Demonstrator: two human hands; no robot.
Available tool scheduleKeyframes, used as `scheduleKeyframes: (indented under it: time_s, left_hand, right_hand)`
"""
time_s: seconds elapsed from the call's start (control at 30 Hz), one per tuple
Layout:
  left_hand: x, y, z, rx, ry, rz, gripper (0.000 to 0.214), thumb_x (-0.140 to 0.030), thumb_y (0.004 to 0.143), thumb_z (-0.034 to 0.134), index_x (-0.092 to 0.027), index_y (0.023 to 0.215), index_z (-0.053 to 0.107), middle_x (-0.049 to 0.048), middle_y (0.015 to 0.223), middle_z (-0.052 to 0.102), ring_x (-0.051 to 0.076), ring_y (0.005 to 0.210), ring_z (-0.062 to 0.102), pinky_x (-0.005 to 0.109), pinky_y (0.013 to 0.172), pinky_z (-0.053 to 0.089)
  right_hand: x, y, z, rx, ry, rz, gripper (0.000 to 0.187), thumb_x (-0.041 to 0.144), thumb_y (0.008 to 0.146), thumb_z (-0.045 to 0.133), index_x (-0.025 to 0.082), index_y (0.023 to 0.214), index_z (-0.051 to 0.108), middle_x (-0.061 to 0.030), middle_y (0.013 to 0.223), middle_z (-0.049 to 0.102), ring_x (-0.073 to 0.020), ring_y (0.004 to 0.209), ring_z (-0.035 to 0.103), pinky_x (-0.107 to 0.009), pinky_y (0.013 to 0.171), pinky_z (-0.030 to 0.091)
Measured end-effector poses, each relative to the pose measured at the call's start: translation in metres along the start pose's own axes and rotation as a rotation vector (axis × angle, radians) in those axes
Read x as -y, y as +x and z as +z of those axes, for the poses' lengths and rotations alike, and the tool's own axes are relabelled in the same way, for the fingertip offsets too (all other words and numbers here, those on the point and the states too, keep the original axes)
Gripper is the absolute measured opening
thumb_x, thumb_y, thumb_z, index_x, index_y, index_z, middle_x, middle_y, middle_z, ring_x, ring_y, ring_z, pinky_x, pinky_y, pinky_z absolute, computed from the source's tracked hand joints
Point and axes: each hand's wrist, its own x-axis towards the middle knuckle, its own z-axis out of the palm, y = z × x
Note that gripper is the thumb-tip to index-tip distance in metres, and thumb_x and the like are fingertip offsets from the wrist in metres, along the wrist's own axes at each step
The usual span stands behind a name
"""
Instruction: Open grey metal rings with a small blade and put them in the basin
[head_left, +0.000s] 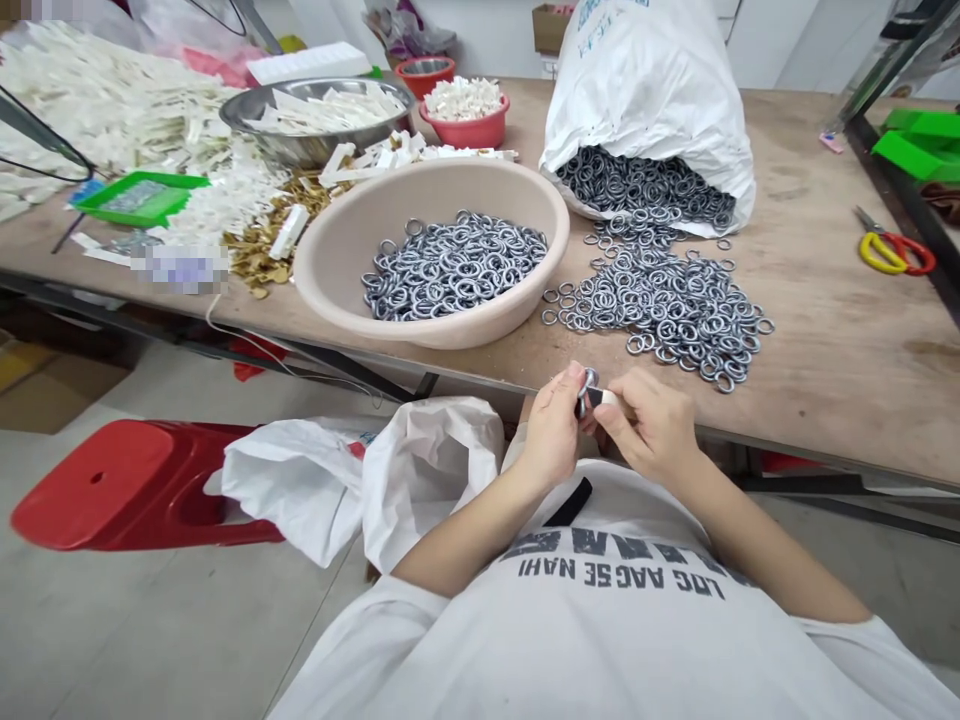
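In front of my body, at the table's near edge, my left hand (553,425) is closed with a shiny grey ring (590,378) pinched at its fingertips. More than one ring may be there; the fingers hide part of it. Touching the same spot, my right hand (651,420) is closed, its thumb and finger at a small black piece (595,396) with a whitish end beside it. What kind of piece this is I cannot make out. Beyond the hands lies a loose pile of grey rings (675,305), and a beige basin (322,255) holds many more.
A white sack (645,80) spills rings at the back. Yellow-and-red-handled scissors (892,250) lie right. Leftward are a steel bowl (300,148), a red bowl (469,130), a green tray (169,205) and white strips. A red stool (112,480) and open white bag (386,500) are below.
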Motion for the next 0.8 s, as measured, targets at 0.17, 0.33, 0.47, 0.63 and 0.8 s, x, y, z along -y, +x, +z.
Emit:
scheduleKeyframes:
  time_s: [0.17, 0.33, 0.47, 0.63, 0.8]
  left_hand:
    - [0.004, -0.001, 0.001, -0.018, -0.012, 0.005, 0.041, -0.049, 0.088, 0.064, -0.018, 0.070, 0.045, -0.0047, 0.063, 0.037, 0.007, 0.052, 0.032, 0.022, 0.048, 0.029]
    - [0.007, 0.000, -0.001, -0.068, 0.022, 0.007, 0.041, -0.052, 0.087, 0.065, -0.019, 0.072, 0.046, -0.0043, 0.065, 0.040, 0.007, 0.054, 0.034, 0.023, 0.052, 0.032]
    - [0.008, 0.007, -0.004, -0.045, 0.042, 0.025, 0.040, -0.052, 0.087, 0.064, -0.018, 0.073, 0.049, -0.0039, 0.066, 0.042, 0.007, 0.054, 0.036, 0.022, 0.050, 0.032]
    - [0.013, 0.008, -0.012, -0.007, 0.109, -0.004, 0.043, -0.055, 0.085, 0.065, -0.018, 0.070, 0.050, -0.0043, 0.061, 0.040, 0.008, 0.052, 0.035, 0.022, 0.049, 0.032]
    - [0.018, 0.009, -0.024, 0.138, 0.138, -0.044, 0.042, -0.053, 0.090, 0.060, -0.018, 0.068, 0.050, -0.0036, 0.059, 0.044, 0.008, 0.051, 0.039, 0.024, 0.053, 0.040]
  right_hand:
    - [0.002, -0.002, 0.004, 0.004, -0.162, -0.033, 0.035, 0.048, 0.098, 0.050, 0.020, 0.080, 0.059, -0.0026, 0.075, 0.058, -0.0136, 0.066, 0.051, -0.029, 0.061, 0.032]
    - [-0.001, 0.000, 0.004, 0.021, -0.189, -0.043, 0.037, 0.049, 0.098, 0.050, 0.020, 0.075, 0.057, -0.0021, 0.072, 0.058, -0.0135, 0.064, 0.049, -0.030, 0.060, 0.030]
    - [0.002, 0.000, 0.006, 0.079, -0.099, 0.000, 0.039, 0.047, 0.100, 0.047, 0.021, 0.073, 0.056, -0.0018, 0.069, 0.060, -0.0135, 0.063, 0.051, -0.029, 0.060, 0.031]
    - [-0.024, 0.007, 0.012, 0.085, 0.015, 0.200, 0.041, 0.050, 0.101, 0.043, 0.022, 0.074, 0.055, -0.0002, 0.066, 0.059, -0.0146, 0.063, 0.052, -0.028, 0.059, 0.030]
    - [-0.076, 0.024, 0.003, -0.027, -0.295, 0.448, 0.043, 0.056, 0.099, 0.042, 0.022, 0.084, 0.063, -0.0040, 0.076, 0.064, -0.0182, 0.066, 0.051, -0.030, 0.058, 0.023]
